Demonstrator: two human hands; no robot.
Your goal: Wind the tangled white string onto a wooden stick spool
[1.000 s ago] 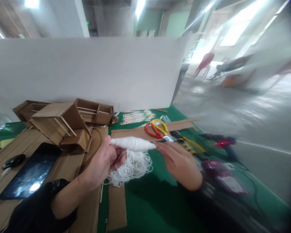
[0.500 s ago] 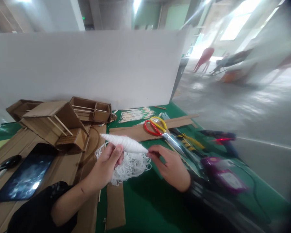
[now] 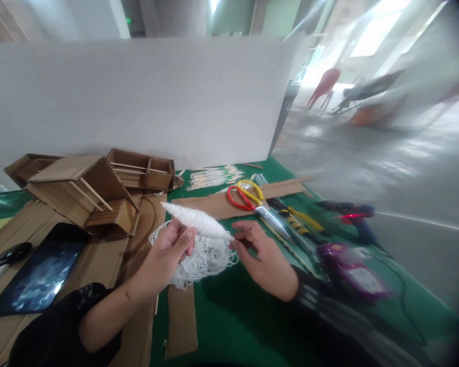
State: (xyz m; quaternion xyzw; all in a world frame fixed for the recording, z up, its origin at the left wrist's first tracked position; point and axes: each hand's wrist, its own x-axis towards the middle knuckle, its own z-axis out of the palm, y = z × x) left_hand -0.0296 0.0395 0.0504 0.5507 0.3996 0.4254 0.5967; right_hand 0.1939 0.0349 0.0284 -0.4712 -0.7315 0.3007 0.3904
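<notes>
A white spindle of wound string (image 3: 201,222), pointed at both ends, is held in the air at a slight tilt, its right end lower. My left hand (image 3: 175,244) is closed on it near its left half, thumb in front. At the right tip, my right hand (image 3: 262,257) has thumb and index finger at the spindle's point, with the other fingers curled; whether they pinch the tip or a strand is too small to tell. A loose heap of white string (image 3: 204,262) lies below and behind the spindle on the green table (image 3: 229,326).
Scissors (image 3: 270,216) with red and yellow handles lie on a cardboard strip (image 3: 204,205). Pliers (image 3: 306,219), a purple package (image 3: 352,272) and a glue gun (image 3: 352,216) are at right. Cardboard boxes (image 3: 71,171), a tablet (image 3: 38,270) and a black mouse (image 3: 13,254) are at left.
The left end of the spindle has risen slightly, so it tilts more. My right hand's upper fingers have lifted a little. The whole view has shifted slightly.
</notes>
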